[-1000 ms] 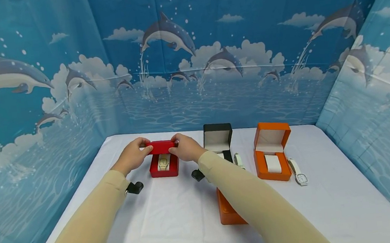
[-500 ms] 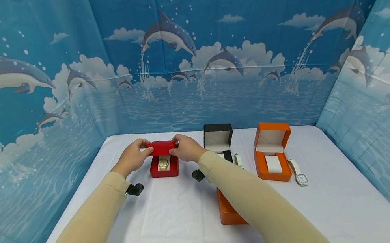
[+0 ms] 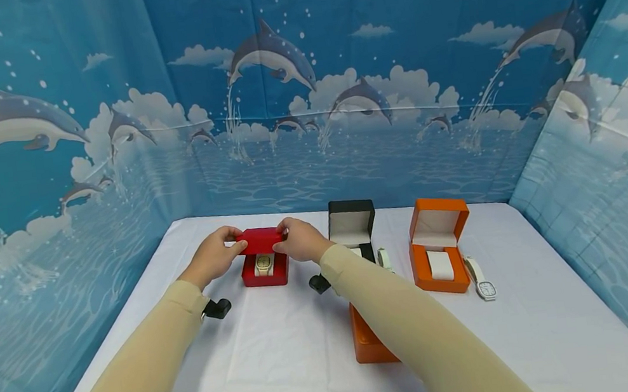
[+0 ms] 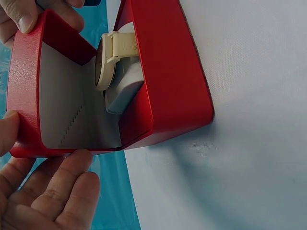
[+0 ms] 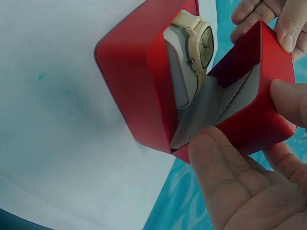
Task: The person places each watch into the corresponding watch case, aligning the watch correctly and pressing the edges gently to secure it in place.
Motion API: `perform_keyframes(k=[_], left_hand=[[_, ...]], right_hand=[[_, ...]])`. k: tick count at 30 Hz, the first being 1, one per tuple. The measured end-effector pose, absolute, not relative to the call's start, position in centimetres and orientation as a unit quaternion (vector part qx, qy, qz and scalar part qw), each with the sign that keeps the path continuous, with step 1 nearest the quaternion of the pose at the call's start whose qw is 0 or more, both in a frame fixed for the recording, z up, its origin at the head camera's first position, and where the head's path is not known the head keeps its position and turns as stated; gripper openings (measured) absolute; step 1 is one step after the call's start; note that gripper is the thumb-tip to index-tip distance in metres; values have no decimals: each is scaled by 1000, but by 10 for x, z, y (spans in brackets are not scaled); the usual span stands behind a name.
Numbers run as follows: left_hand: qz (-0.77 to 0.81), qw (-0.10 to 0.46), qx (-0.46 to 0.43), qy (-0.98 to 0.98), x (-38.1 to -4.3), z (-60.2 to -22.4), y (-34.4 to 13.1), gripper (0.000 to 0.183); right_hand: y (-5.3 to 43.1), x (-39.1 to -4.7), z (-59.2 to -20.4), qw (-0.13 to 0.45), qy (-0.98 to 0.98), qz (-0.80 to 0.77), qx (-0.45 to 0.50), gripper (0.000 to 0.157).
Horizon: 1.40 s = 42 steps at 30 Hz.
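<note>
One blue curtain (image 3: 431, 161) printed with dolphins surrounds the desk (image 3: 284, 352), which is spread with white cloth. Two tan sleeves reach over it, the left sleeve (image 3: 147, 354) and the right sleeve (image 3: 420, 332).

Four boxes stand on the desk. The orange box (image 3: 444, 285) is open and contains one white cushion (image 3: 440, 266). A brown-orange box (image 3: 375, 350) is partly hidden under the right sleeve, so its contents cannot be told. The black box (image 3: 351, 205) is also open; only a little white shows inside past the sleeve. The red box (image 3: 265, 281), left of the others, contains one watch (image 3: 264, 264) wrapped around its own white cushion.

There are two hands: the left grip (image 3: 211, 258) pinches the left end of the red lid (image 3: 259, 241), and the right grip (image 3: 303, 240) pinches the right end. The lid tilts partway over its base, with a gap in front.

Three watches are visible altogether: the cream-strapped one in the red box, a white watch (image 3: 485, 288) just beside the orange box, and a pale watch (image 3: 384, 257), partly covered, just beside the black box.
</note>
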<state>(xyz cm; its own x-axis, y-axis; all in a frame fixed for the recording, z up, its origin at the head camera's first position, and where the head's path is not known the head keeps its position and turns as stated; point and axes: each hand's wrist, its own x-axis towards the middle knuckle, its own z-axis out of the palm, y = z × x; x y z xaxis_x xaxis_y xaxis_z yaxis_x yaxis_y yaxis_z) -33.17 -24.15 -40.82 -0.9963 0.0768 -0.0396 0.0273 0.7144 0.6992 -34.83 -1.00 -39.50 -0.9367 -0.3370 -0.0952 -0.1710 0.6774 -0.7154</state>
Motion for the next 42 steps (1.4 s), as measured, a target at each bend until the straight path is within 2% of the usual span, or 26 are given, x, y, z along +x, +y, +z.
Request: perform_keyframes(k=[9, 19, 42], left_hand=[[383, 39, 26, 923, -330, -410, -243, 48], [387, 47, 19, 921, -331, -408, -242, 55], [376, 46, 11, 925, -326, -417, -244, 61]], right_hand=[[-8, -350, -399, 95, 916, -362, -142, 42], [-8, -351, -400, 103, 919, -352, -145, 55], [-7, -345, -397, 127, 927, -329, -130, 62]])
